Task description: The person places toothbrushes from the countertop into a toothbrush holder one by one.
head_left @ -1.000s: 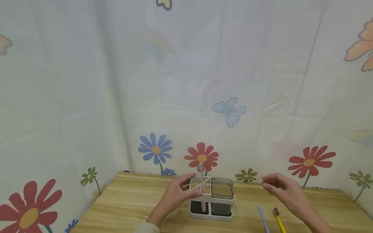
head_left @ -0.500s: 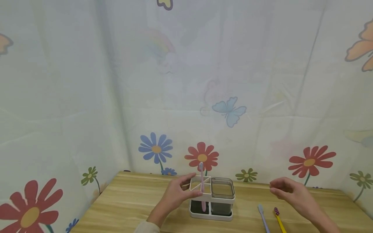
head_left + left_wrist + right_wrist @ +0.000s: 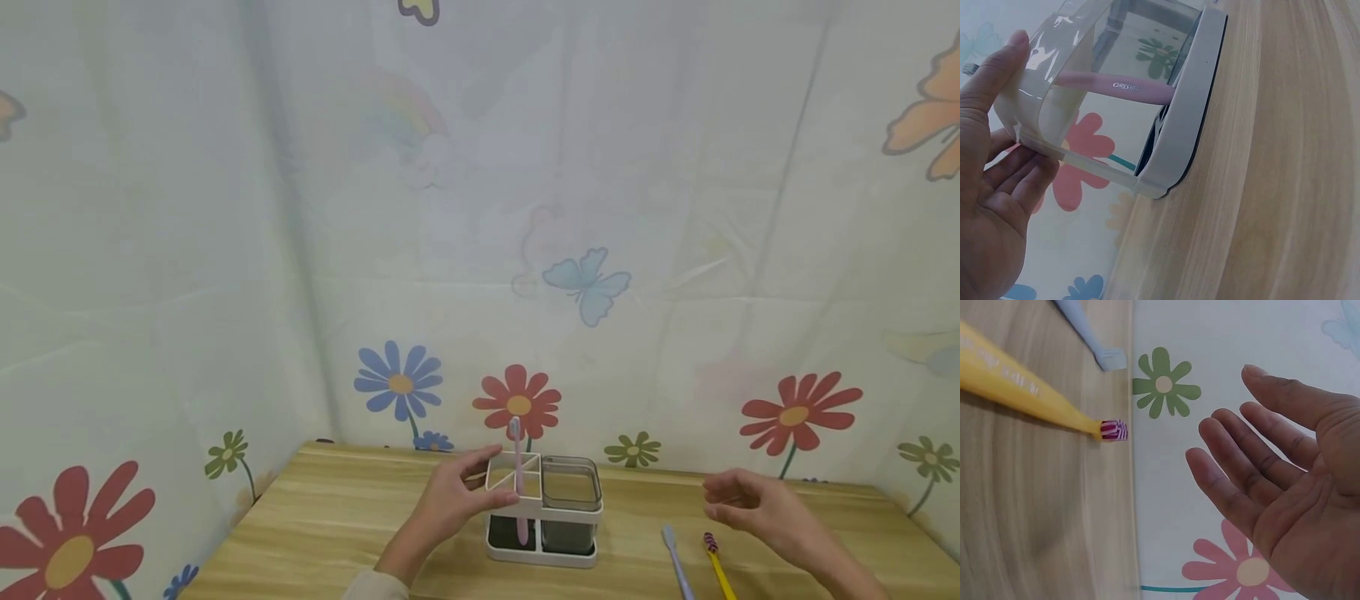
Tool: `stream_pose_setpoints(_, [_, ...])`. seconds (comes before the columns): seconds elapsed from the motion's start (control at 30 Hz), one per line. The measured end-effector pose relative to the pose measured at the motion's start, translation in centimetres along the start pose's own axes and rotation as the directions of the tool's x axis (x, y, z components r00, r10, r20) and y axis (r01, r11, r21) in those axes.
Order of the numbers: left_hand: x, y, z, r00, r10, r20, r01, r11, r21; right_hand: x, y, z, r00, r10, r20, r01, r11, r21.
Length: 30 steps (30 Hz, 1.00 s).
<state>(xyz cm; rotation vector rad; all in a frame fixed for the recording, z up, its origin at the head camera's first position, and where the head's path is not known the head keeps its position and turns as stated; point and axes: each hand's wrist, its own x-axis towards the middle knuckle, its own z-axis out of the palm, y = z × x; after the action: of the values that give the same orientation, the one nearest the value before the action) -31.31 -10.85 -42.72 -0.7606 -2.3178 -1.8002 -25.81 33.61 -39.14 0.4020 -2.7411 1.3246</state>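
My left hand (image 3: 452, 493) grips the divided left end of a white toothbrush holder (image 3: 542, 560), thumb in front and fingers behind. A pink toothbrush (image 3: 521, 479) stands upright in one of its compartments; its handle (image 3: 1119, 86) reaches down to the base in the left wrist view. A clear grey cup (image 3: 573, 533) sits in the holder's right side. Off to the right, my right hand (image 3: 768, 510) hovers over the table with loosely bent fingers, holding nothing. Below and left of it lie a yellow toothbrush (image 3: 720, 575) with purple-and-white bristles and a pale blue toothbrush (image 3: 677, 562).
The holder stands on a wood-grain table (image 3: 337, 508). Close behind the table's back edge hangs a pale curtain (image 3: 450, 317) printed with flowers and butterflies, which also runs along the left side.
My right hand has moved to the right and slightly down, away from the holder. The left hand, the holder and the toothbrushes have stayed in place.
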Motion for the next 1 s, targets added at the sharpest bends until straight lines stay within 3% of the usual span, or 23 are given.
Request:
stream_pose_setpoints(0.4, [-0.1, 0.4, -0.1, 1.000, 0.009, 0.004, -0.008, 1.000, -0.017, 0.0, 2.1, 0.0, 0.998, -0.002, 0.062, 0.000, 1.000, 0.030])
stream_pose_setpoints(0.57, [0.0, 0.4, -0.1, 1.000, 0.003, 0.004, -0.003, 1.000, -0.015, 0.1, 2.9, 0.4, 0.991, 0.092, 0.100, -0.095, 0.995, 0.029])
stream_pose_setpoints(0.77, [0.0, 0.3, -0.1, 1.000, 0.003, 0.006, -0.003, 1.000, -0.012, 0.1, 3.7, 0.7, 0.978, 0.146, 0.151, -0.154, 0.987, 0.046])
stream_pose_setpoints(1.0, [0.0, -0.1, -0.1, 1.000, -0.012, 0.010, 0.012, 1.000, 0.014, 0.0, 3.8, 1.3, 0.944, 0.303, 0.130, -0.299, 0.953, -0.051])
